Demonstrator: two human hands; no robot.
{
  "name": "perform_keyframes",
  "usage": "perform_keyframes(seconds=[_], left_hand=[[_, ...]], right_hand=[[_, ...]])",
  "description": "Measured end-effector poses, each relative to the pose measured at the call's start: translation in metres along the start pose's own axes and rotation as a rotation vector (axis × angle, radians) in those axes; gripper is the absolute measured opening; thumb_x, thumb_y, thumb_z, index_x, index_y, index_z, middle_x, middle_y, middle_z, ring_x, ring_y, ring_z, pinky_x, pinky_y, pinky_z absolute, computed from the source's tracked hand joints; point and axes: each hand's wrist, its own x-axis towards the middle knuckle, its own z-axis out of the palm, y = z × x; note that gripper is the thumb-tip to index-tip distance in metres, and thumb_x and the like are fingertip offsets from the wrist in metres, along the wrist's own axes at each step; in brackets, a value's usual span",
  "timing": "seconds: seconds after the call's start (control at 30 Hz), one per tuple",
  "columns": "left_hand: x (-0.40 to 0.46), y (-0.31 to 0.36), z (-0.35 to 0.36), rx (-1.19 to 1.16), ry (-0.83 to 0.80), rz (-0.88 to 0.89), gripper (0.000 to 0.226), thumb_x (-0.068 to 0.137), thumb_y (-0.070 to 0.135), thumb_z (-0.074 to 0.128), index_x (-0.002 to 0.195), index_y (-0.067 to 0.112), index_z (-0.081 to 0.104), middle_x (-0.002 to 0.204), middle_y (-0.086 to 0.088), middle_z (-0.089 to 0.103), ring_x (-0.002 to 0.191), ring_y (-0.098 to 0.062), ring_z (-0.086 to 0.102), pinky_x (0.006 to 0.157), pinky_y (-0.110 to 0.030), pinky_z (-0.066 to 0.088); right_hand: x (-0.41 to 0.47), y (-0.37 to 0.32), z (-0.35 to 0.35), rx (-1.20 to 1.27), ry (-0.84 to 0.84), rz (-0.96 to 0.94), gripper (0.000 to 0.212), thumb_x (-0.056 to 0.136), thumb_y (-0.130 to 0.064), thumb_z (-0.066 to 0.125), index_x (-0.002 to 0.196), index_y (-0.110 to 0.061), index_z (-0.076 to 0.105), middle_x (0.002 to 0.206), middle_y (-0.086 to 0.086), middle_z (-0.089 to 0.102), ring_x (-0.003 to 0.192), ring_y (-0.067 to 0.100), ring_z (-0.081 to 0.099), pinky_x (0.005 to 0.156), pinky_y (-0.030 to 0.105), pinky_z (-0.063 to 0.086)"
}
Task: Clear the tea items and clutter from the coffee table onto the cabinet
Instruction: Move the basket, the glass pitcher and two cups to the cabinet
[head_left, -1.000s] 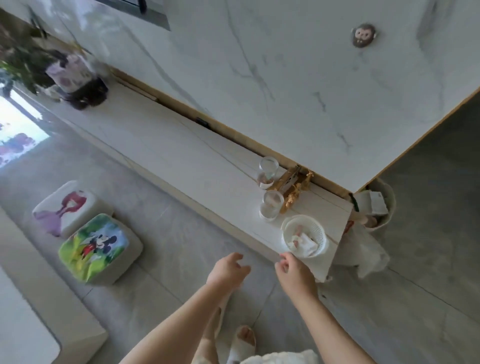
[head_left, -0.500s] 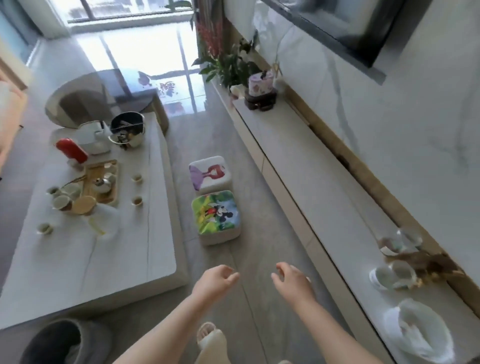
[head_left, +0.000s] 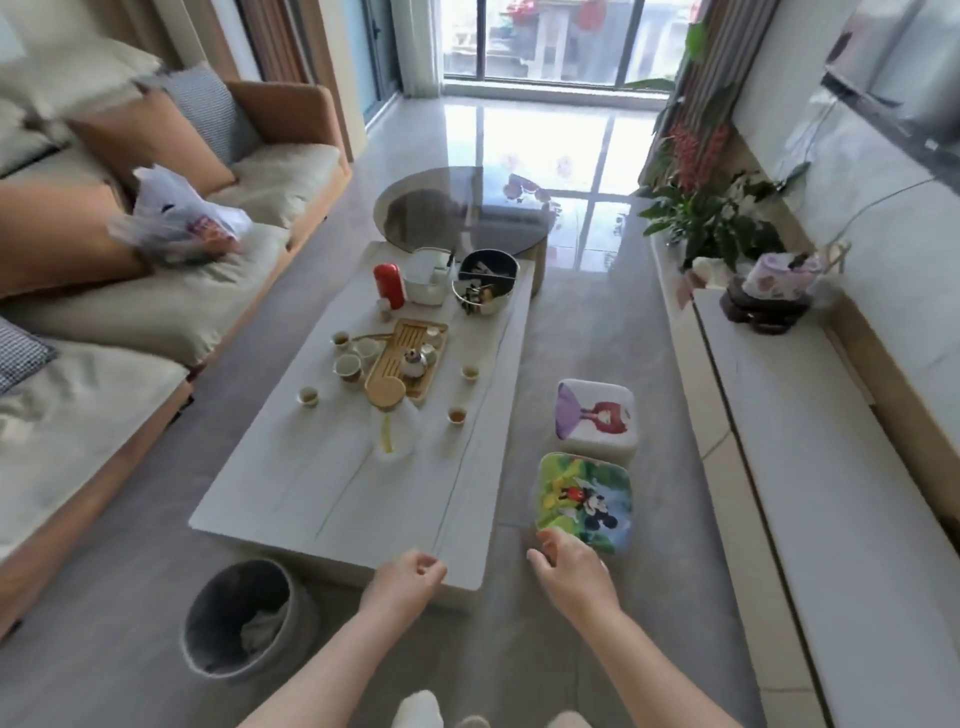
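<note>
I am approaching the desk (head_left: 332, 499) with my left hand (head_left: 410, 577) loosely curled and right hand (head_left: 566, 564) released, both empty, ideally targeting the nearest teacup (head_left: 457, 415) first.

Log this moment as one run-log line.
left hand: empty | right hand: empty | coffee table: tea tray, cups uncleared | phase: approaching table

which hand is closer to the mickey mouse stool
Right. The right hand hovers at the near edge of the mickey mouse stool, almost touching it. The left hand is farther away, over the near end of the coffee table.
</note>
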Motion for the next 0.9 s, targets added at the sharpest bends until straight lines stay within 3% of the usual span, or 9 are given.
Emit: perform_keyframes(seconds=[0.47,0.63,0.9], left_hand=[[0.082,0.010,-0.059,-0.284,0.177,-0.224,0.038,0.094,0.038,0.049,0.125,0.016,0.056,0.124,0.000,0.062,0.113,-0.016,0.057,0.094,-0.026,0.044],[0.111,0.013,-0.087,-0.339,0.174,-0.197,0.040,0.094,0.040,0.049,0.127,0.018,0.055,0.123,0.000,0.062,0.110,-0.015,0.059,0.096,-0.029,0.046],[0.223,-0.019,-0.168,-0.244,0.053,-0.143,0.043,0.094,0.042,0.047,0.132,0.022,0.051,0.128,0.001,0.059,0.116,-0.016,0.054,0.089,-0.026,0.043]], right_hand=[[0.168,-0.078,0.009,-0.179,-0.284,-0.256,0.042,0.093,-0.040,0.047,0.131,-0.022,0.047,0.129,-0.001,0.058,0.118,0.016,0.055,0.098,0.030,0.043],[0.210,-0.112,0.014,-0.178,-0.321,-0.222,0.043,0.093,-0.039,0.047,0.132,-0.022,0.046,0.130,0.000,0.057,0.119,0.017,0.054,0.100,0.036,0.043],[0.272,-0.172,0.072,-0.148,-0.281,-0.080,0.042,0.093,-0.037,0.046,0.133,-0.022,0.045,0.131,-0.001,0.056,0.120,0.016,0.052,0.094,0.030,0.042]])
